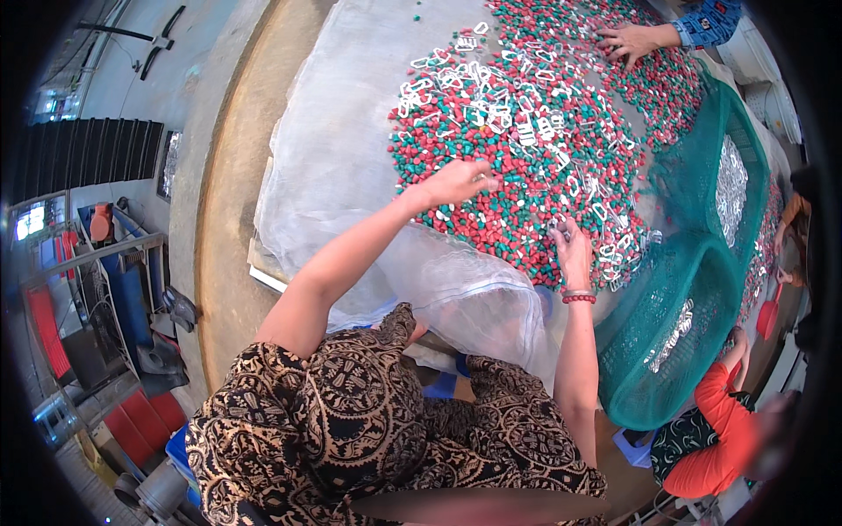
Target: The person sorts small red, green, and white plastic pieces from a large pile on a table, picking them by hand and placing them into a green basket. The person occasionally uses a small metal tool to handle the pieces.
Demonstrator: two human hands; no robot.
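The patterned sleeves [368, 421] lie nearest the camera, and beyond them the left hand [460, 182], fingers pinched together, and the right hand [572, 252], fingers curled, work the red-and-green pellets [500, 167] at 12 o'clock, beside the green net [693, 289] at 3 o'clock collecting metal clips [730, 188].

You have two hands of your own at the heap, left hand [458, 182] and right hand [572, 254]; one co-worker's hand [633, 39] (top edge), one green mesh net [693, 289], uncountable red and green plastic pellets [517, 175].
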